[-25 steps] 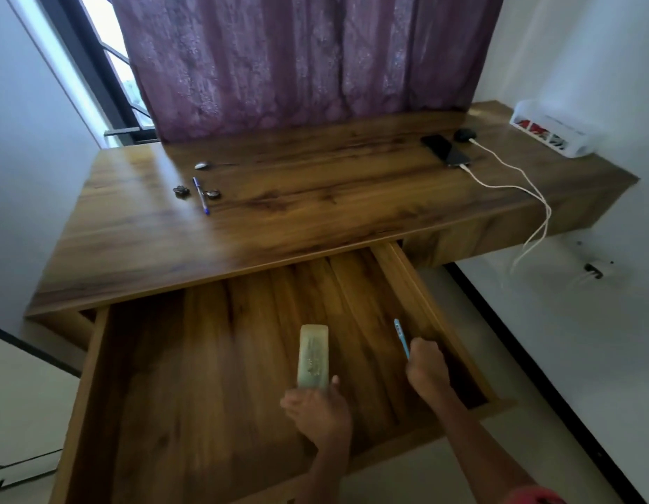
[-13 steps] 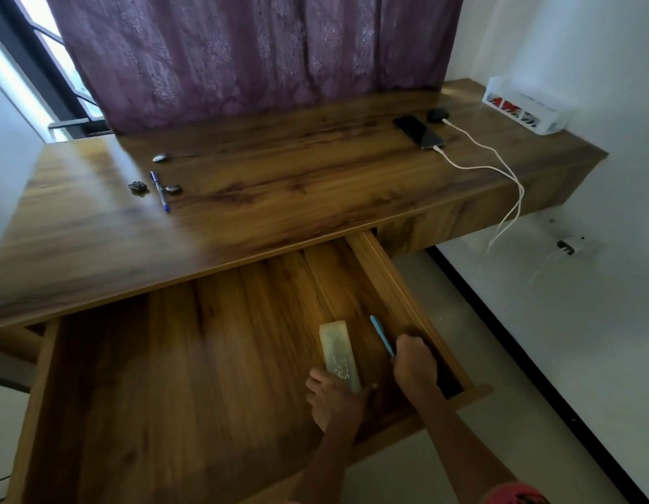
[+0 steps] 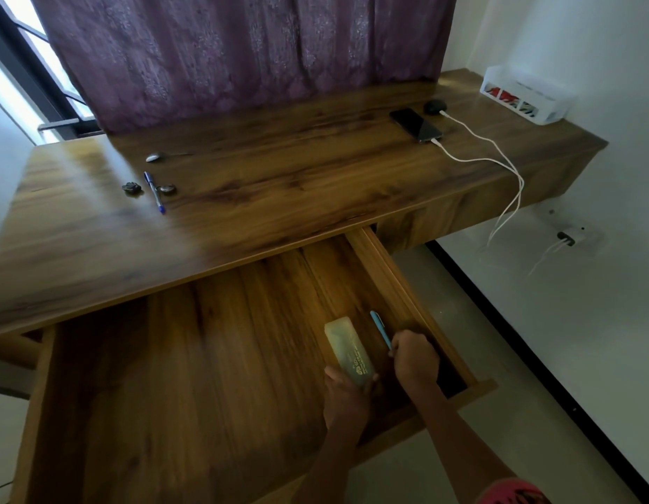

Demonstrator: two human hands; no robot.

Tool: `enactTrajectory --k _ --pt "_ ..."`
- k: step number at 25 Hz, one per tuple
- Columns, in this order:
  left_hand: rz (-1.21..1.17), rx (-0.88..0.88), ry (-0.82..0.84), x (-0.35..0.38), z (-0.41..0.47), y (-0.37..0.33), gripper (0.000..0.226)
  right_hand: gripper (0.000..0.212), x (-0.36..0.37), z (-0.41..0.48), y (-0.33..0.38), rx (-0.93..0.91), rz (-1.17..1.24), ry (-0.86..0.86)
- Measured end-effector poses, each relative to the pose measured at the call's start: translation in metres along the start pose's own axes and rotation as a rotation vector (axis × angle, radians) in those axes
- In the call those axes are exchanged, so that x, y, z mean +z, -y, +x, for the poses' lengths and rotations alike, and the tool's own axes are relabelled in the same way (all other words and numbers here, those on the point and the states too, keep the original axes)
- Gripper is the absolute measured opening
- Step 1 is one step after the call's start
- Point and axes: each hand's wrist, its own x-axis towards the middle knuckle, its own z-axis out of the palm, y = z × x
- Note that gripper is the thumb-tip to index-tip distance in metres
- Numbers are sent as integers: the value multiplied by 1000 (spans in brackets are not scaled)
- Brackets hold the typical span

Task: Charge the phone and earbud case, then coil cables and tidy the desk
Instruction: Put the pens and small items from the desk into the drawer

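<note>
Open drawer (image 3: 417, 285) holds two things near its right wall. Your left hand (image 3: 346, 394) is curled round the near end of a pale case (image 3: 346, 349). Your right hand (image 3: 415, 361) pinches a light-blue pen (image 3: 379, 325) just beside it. The phone (image 3: 415, 124) lies on the table (image 3: 279, 176), far right, with a white cable (image 3: 497, 160) plugged in. The black earbud case (image 3: 435, 106) sits just behind, also cabled. The white basket (image 3: 526, 100) in the corner has red bits in its compartments.

purple curtain (image 3: 243, 56) at 12 o'clock, window (image 3: 32, 49) at 10, white basket (image 3: 526, 100) on far corner at 2, black skirting (image 3: 515, 340) and pale floor (image 3: 534, 431) at 4.
</note>
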Motion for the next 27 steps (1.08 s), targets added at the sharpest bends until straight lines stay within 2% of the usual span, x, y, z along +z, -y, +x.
enactTrajectory --k 4,8,13,16,19,21,24,27 --pt "-55 -44 1 -14 -4 -4 58 14 -5 -5 7 -63 17 -91" --pt "-118 -7 -57 -65 2 -3 63 16 -15 -7 36 -170 94 -184" --pt "92 33 -455 -173 35 -20 32 14 -34 5 153 -455 249 -282" --pt "127 91 -671 -238 60 -26 24 15 -37 21 230 -604 315 -266" --pt "144 147 -817 -293 96 -24 17 18 -26 43 302 -693 375 -190" --pt "182 178 -828 -327 129 -19 22 30 -11 60 352 -699 410 -66" --pt "235 198 -706 -358 182 -2 39 61 18 87 406 -633 434 106" --pt "258 185 -584 -376 230 14 64 72 47 119 437 -647 360 119"
